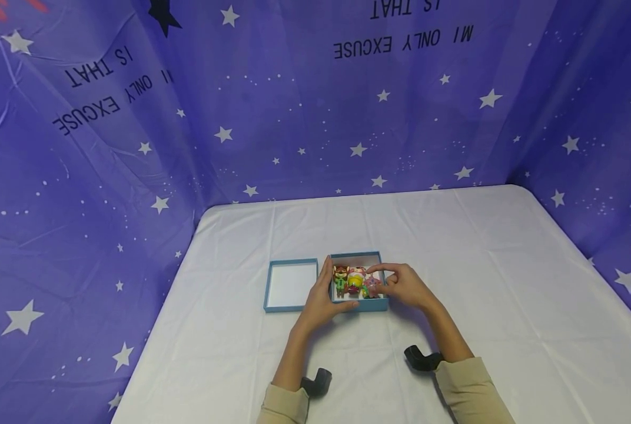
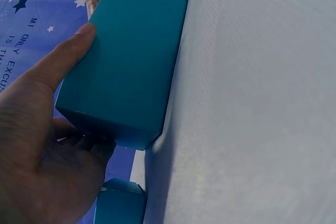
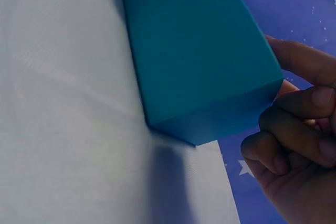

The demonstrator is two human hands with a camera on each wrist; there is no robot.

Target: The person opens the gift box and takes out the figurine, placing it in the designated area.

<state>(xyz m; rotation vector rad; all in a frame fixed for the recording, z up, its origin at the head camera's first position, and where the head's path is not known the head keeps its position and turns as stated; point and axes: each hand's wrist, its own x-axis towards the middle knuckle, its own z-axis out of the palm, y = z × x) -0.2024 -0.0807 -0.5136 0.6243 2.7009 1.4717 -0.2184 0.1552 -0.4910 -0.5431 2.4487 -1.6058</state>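
Note:
An open blue box (image 1: 372,305) stands on the table with several small figurines inside. At its left lies a fox-like figurine (image 1: 340,281) in green; in the middle is a pink-and-yellow figurine (image 1: 355,279). A pink figurine (image 1: 372,285) lies at the right. My left hand (image 1: 321,300) grips the box's near left corner, thumb on the front wall (image 2: 126,56) and fingers along the left side. Reaching over the right wall, my right hand (image 1: 404,285) has index finger and thumb about the pink figurine. Its other fingers (image 3: 299,129) are curled outside the box.
A shallow blue-rimmed lid (image 1: 266,287) with a white inside lies just left of the box. White cloth (image 1: 215,353) covers the table. Purple star-printed curtains (image 1: 305,118) hang behind it and at both sides.

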